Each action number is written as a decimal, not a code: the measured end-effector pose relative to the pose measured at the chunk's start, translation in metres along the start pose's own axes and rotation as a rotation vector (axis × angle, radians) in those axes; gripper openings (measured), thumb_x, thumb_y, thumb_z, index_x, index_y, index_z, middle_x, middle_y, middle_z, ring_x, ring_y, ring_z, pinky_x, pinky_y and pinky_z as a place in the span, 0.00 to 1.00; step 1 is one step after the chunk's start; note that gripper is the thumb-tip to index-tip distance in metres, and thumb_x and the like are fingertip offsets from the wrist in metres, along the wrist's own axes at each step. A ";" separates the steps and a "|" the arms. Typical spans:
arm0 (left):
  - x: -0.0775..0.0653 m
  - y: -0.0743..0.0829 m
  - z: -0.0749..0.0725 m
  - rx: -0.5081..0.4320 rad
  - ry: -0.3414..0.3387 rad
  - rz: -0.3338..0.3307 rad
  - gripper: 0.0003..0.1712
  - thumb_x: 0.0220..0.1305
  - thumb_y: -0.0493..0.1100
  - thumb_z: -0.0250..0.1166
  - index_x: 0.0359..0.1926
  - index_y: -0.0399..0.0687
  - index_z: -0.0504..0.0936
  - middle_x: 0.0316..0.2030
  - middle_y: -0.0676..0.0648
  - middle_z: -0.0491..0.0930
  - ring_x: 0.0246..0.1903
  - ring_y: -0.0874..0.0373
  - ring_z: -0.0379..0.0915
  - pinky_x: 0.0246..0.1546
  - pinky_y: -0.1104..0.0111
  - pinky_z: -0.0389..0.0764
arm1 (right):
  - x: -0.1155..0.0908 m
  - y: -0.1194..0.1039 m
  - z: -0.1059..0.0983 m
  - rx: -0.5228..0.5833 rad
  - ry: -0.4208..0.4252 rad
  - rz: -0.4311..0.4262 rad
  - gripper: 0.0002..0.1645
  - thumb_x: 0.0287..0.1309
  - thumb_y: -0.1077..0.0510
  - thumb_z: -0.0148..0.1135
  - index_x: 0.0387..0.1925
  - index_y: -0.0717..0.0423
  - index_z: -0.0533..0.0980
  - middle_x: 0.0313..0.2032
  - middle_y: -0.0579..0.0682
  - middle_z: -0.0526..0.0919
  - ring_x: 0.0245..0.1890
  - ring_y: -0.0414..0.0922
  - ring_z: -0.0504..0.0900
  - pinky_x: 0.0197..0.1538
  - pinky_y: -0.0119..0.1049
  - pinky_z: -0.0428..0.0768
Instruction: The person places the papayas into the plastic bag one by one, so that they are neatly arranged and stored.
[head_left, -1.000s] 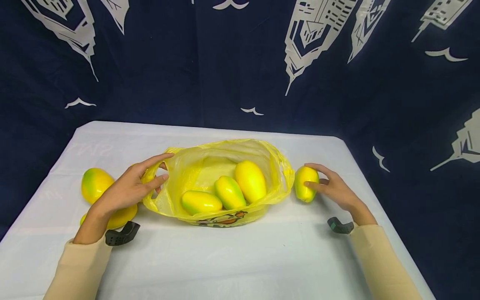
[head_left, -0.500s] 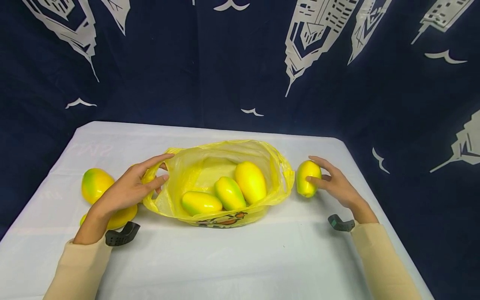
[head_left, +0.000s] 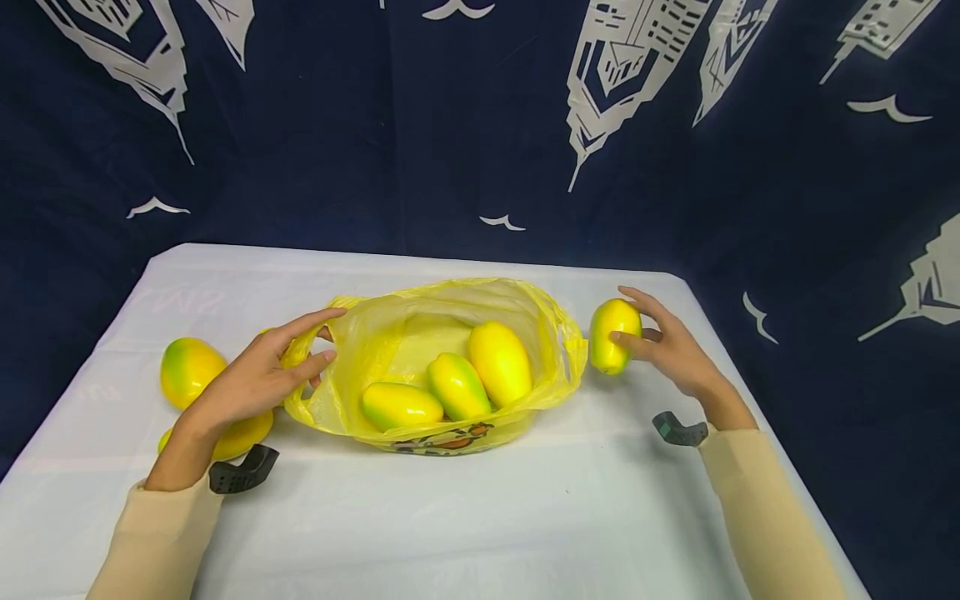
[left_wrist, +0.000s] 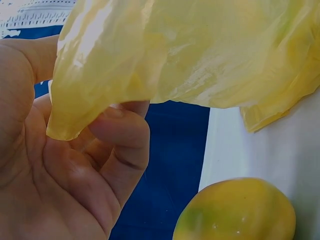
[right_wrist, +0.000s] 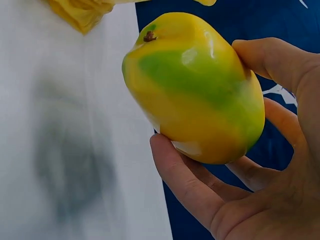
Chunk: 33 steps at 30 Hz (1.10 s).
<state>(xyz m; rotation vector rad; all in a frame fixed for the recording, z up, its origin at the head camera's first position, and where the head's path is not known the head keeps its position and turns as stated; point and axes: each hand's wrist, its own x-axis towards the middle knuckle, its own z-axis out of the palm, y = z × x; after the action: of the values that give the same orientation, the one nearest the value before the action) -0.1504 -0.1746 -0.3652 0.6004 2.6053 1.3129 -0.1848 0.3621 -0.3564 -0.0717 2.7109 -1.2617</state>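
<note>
A yellow plastic bag [head_left: 450, 292] lies with its mouth wide open in the middle of the table, and three mangoes [head_left: 500, 362] rest inside. My left hand [head_left: 258, 371] grips its left handle, holding that side outward; in the left wrist view the thin plastic [left_wrist: 150, 55] hangs between thumb and curled fingers. To the right of the bag, my right hand [head_left: 675, 354] holds another yellow-green mango [head_left: 611, 333] between thumb and fingertips. The right wrist view shows this mango [right_wrist: 195, 90] raised above the table, its brown stem end facing away from the palm.
Left of the bag lie more mangoes [head_left: 187, 367], partly hidden by my left hand and forearm. All stand on a white-covered table [head_left: 480, 533]. A dark blue cloth [head_left: 480, 150] with white drawings hangs behind it. Each wrist wears a black device [head_left: 243, 471].
My right hand has lifted the mango from the table and moved it slightly away from me, beside the bag's right edge. The left hand and bag have stayed in place.
</note>
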 end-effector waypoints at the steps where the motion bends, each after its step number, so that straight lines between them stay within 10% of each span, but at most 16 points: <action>1: 0.000 0.000 0.000 -0.007 -0.002 0.000 0.33 0.75 0.51 0.58 0.76 0.66 0.60 0.30 0.47 0.82 0.28 0.55 0.78 0.38 0.67 0.73 | 0.000 -0.002 0.000 0.002 0.002 -0.004 0.48 0.66 0.51 0.65 0.79 0.33 0.49 0.79 0.56 0.48 0.69 0.70 0.65 0.61 0.63 0.73; 19: 0.000 0.000 -0.001 0.024 0.001 0.009 0.33 0.75 0.53 0.57 0.76 0.66 0.59 0.28 0.50 0.82 0.29 0.56 0.78 0.45 0.66 0.70 | 0.006 -0.033 -0.008 -0.023 0.033 -0.028 0.43 0.67 0.51 0.63 0.78 0.36 0.55 0.77 0.52 0.53 0.68 0.66 0.68 0.62 0.62 0.73; 33: 0.000 0.000 -0.001 0.030 0.003 0.006 0.32 0.75 0.54 0.57 0.76 0.67 0.59 0.26 0.50 0.81 0.30 0.56 0.78 0.48 0.65 0.68 | 0.004 -0.061 -0.009 -0.008 0.081 -0.106 0.36 0.67 0.53 0.64 0.73 0.40 0.63 0.72 0.49 0.63 0.65 0.60 0.74 0.49 0.26 0.80</action>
<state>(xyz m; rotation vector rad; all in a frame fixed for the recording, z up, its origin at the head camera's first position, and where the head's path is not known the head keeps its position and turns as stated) -0.1504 -0.1757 -0.3648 0.6124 2.6320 1.2790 -0.1911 0.3295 -0.3048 -0.1708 2.8154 -1.3095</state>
